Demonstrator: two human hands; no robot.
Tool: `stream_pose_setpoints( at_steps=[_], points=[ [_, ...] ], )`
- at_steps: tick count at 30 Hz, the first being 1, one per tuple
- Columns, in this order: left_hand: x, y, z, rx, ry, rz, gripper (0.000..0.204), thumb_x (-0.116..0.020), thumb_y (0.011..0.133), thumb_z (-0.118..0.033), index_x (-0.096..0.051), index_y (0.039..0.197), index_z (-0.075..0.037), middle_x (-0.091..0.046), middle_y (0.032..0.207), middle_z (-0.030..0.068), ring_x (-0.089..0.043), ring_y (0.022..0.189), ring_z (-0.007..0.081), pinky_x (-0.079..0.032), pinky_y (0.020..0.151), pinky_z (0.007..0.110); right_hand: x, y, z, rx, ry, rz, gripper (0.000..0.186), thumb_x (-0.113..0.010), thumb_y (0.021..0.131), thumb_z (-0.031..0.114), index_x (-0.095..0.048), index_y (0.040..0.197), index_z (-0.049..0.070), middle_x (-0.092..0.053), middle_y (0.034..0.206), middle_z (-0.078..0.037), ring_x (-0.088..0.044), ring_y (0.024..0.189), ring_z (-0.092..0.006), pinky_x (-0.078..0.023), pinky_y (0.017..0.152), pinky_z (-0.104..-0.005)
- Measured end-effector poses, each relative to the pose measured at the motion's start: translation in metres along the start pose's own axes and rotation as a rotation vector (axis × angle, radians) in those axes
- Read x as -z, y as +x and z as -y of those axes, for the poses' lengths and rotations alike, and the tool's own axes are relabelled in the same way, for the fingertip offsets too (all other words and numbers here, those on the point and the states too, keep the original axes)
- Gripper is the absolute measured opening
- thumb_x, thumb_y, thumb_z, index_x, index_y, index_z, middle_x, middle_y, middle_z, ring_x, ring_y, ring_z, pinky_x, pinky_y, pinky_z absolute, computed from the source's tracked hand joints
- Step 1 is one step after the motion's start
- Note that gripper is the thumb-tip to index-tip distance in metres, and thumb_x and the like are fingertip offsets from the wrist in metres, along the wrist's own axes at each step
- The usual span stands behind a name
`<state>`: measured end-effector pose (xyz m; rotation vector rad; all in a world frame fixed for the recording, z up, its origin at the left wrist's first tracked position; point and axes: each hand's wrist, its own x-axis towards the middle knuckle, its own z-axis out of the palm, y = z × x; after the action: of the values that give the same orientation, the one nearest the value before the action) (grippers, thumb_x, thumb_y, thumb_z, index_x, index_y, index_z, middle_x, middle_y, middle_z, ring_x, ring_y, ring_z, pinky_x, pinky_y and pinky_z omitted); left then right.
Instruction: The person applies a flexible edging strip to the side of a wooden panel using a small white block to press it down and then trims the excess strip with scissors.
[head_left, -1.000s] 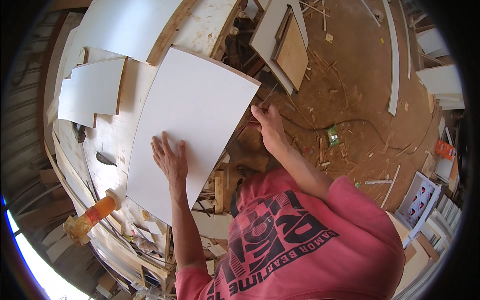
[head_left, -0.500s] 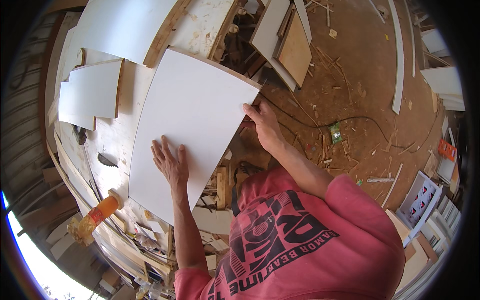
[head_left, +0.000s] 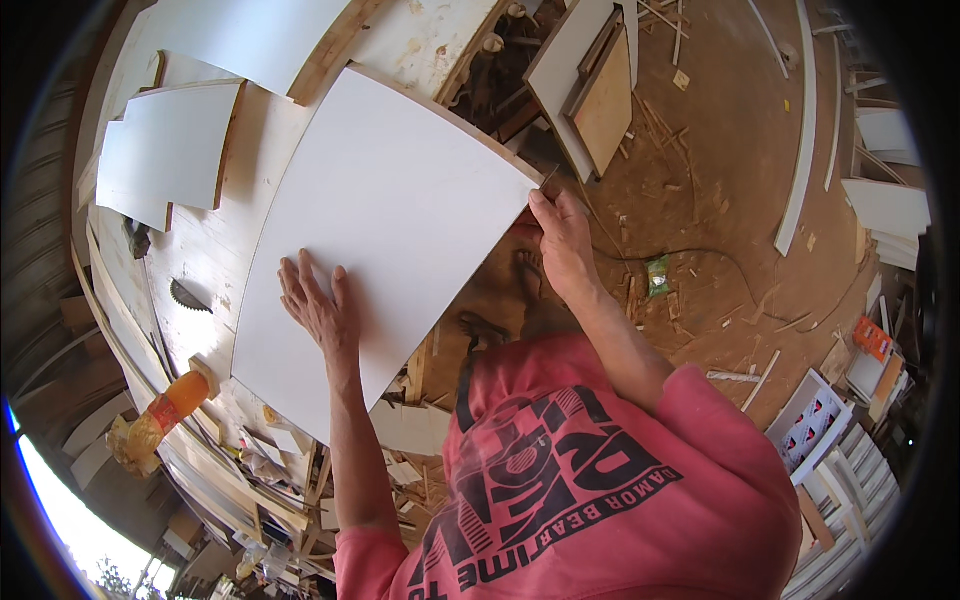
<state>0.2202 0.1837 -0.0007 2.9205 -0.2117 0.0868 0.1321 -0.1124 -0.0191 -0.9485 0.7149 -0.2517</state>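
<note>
A: White board [head_left: 390, 230] lies flat on the saw table [head_left: 225, 250], near the blade [head_left: 188, 296]. Left hand [head_left: 320, 310] flat, fingers spread.
B: Right hand [head_left: 562, 240] pinches the corner. Judgement: steady pressure, fingers off the blade.

Small green packet [head_left: 657, 276] on the sawdust floor; orange box [head_left: 872, 338] far right.

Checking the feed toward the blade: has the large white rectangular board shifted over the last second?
Cannot tell: the large white rectangular board lies about as far from the saw blade as before; any shift is too slight.
</note>
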Motion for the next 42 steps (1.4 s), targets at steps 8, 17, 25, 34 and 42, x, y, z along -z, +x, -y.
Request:
stream_pose_setpoints(
  at_steps=[8,17,25,34,42],
  points=[
    [-0.004,-0.003,-0.002,0.016,0.042,-0.003,0.065,-0.043,0.094,-0.057,-0.034,0.146,-0.019,-0.024,0.154,0.0124,-0.018,0.144,0.0302,-0.012,0.114,0.053,0.023,0.004,-0.018,-0.091,-0.045,0.006,0.029,-0.057,0.095,0.032,-0.053,0.105,0.005,-0.048,0.085,0.004,-0.036,0.068,-0.0029,-0.031,0.056,-0.0215],
    [-0.007,-0.006,0.006,0.003,0.041,-0.008,0.066,-0.054,0.091,-0.050,-0.036,0.146,-0.018,-0.022,0.154,0.0139,-0.016,0.144,0.0311,-0.009,0.115,0.052,0.020,0.012,-0.010,-0.093,0.098,0.161,0.033,-0.061,0.093,0.029,-0.052,0.116,0.006,-0.058,0.107,-0.003,-0.060,0.091,-0.0118,-0.054,0.074,-0.0266],
    [0.005,0.004,-0.011,0.013,-0.040,-0.044,0.068,-0.053,0.090,-0.052,-0.036,0.145,-0.016,-0.019,0.154,0.0172,-0.014,0.143,0.0336,-0.007,0.116,0.053,0.027,0.024,-0.030,-0.157,0.360,0.201,0.061,-0.052,0.092,0.052,-0.043,0.140,0.016,-0.047,0.139,-0.002,-0.046,0.124,-0.0211,-0.040,0.102,-0.0388],
    [0.072,-0.043,0.063,0.098,-0.679,-0.085,0.046,-0.059,0.091,-0.029,-0.050,0.133,-0.011,-0.038,0.144,0.0188,-0.034,0.134,0.0358,-0.031,0.110,0.044,-0.018,-0.035,-0.062,-0.239,0.143,0.149,0.058,-0.050,0.094,0.052,-0.043,0.138,0.015,-0.047,0.139,-0.001,-0.048,0.120,-0.0216,-0.042,0.099,-0.0400],
    [0.128,-0.186,0.290,0.378,-0.142,0.084,0.076,-0.074,0.077,-0.035,-0.039,0.141,-0.011,-0.034,0.145,0.0239,-0.033,0.135,0.0382,-0.029,0.110,0.045,0.018,-0.138,-0.137,-0.269,-0.310,-0.063,0.034,-0.054,0.094,0.030,-0.052,0.121,0.009,-0.060,0.098,-0.008,-0.058,0.083,-0.0187,-0.050,0.070,-0.0323]
  ],
)
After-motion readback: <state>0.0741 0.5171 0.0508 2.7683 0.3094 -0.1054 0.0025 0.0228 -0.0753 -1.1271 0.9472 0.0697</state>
